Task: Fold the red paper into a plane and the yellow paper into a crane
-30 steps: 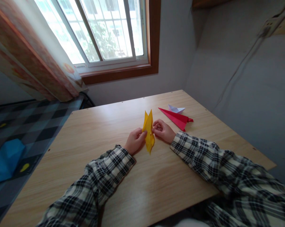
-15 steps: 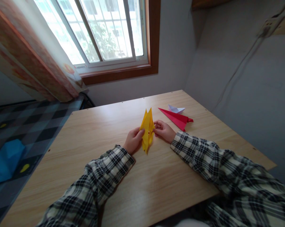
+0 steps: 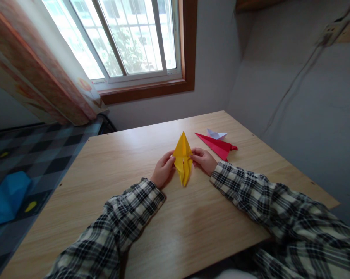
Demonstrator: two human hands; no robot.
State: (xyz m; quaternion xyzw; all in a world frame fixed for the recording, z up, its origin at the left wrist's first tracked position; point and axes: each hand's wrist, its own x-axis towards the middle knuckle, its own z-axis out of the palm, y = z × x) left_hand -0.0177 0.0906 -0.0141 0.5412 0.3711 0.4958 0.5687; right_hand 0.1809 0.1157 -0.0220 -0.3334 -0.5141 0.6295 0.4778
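A folded yellow paper [image 3: 182, 149] in a long diamond shape is held between both hands, over the middle of the wooden table [image 3: 111, 170]. One sharp tip points to the window, and its lower half looks creased and split down the centre. My left hand [image 3: 163, 169] is closed on the left corner, thumb on top. At the right corner, my right hand [image 3: 204, 161] pinches the paper between thumb and fingers. Fingers under the paper are partly hidden.
Right of my hands lie a red folded paper plane [image 3: 217, 146] and, behind it, a small white paper boat [image 3: 217, 134]. Blue folded paper [image 3: 9, 195] rests on a checked cloth [image 3: 44, 151] at the left. A window [image 3: 128, 38] is beyond the table.
The yellow paper has gone from two upright points with a gap between them to one flat, wide diamond with a single tip. Both hands still hold its sides.
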